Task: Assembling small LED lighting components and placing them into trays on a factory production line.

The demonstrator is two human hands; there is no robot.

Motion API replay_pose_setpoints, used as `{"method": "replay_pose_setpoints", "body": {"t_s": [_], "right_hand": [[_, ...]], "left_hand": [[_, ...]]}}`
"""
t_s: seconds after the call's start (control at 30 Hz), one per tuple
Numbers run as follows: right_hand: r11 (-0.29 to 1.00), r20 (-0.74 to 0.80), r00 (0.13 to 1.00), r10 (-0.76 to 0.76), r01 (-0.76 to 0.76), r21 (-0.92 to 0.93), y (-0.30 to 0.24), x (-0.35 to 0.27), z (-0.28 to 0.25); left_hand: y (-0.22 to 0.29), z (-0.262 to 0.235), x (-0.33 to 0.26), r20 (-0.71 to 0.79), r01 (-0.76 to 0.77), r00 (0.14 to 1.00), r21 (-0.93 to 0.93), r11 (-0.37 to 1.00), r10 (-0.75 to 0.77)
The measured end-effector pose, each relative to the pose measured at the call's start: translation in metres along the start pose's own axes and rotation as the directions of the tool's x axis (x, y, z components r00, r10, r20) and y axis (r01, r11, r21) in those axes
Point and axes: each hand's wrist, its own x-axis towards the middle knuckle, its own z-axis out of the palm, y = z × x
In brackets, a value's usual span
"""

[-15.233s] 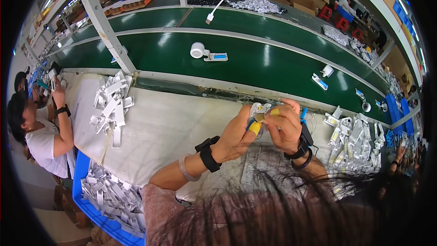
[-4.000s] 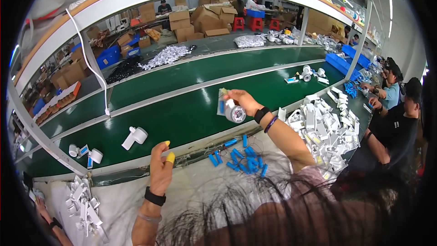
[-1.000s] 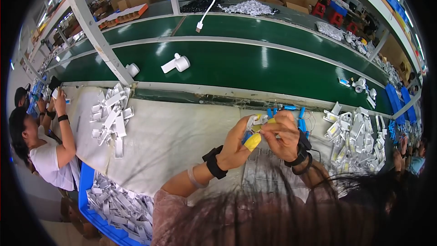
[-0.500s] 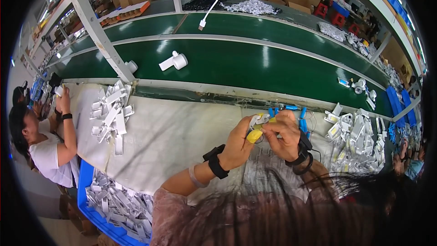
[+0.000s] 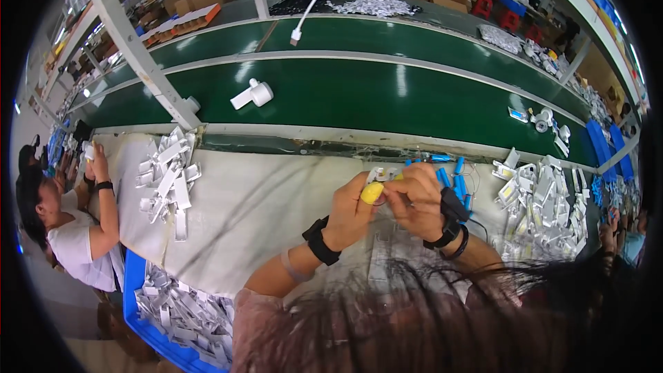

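Observation:
My hands meet right of centre over the bench. My left hand (image 5: pixel 349 211) is closed around a small white plastic housing (image 5: pixel 377 173), mostly hidden by the fingers. A yellow cover (image 5: pixel 372 193) sits on the tip of its thumb. Pressed against the same spot, my right hand (image 5: pixel 418 200) has its thumb and finger pinched by the yellow tip; whatever lies in the pinch is too small to make out. Just beyond the right hand lie several blue cylindrical cells (image 5: pixel 459 183) with thin wires.
White plastic housings are heaped at left (image 5: pixel 169 173) and right (image 5: pixel 542 200). A blue bin (image 5: pixel 131 297) of similar parts stands lower left. Beyond the bench runs a green conveyor (image 5: pixel 331 97) carrying a white handheld device (image 5: pixel 253 93). A white cable (image 5: pixel 307 7) hangs overhead. A co-worker (image 5: pixel 76 235) sits at left.
The whole view has shifted slightly. My hands have drawn closer together, and my left hand has turned so the yellow thumb tip faces up more. The white housing is more hidden.

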Motion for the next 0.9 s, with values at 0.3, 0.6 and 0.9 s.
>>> {"method": "replay_pose_setpoints", "body": {"t_s": [0.3,0.6,0.9], "right_hand": [[0.979,0.232,0.955,0.185,-0.157,-0.131,0.054,0.006,-0.029],[0.685,0.202,0.668,0.716,-0.616,-0.388,0.211,-0.026,-0.115],[0.172,-0.104,0.462,0.881,-0.516,-0.839,0.418,-0.082,-0.193]], "left_hand": [[-0.014,-0.035,0.066,0.028,0.541,0.834,-0.237,0.807,-0.551],[-0.048,-0.074,0.156,-0.091,0.321,0.944,0.019,0.947,-0.318],[-0.103,-0.098,0.218,-0.158,0.400,0.914,0.181,0.898,-0.375]]}}
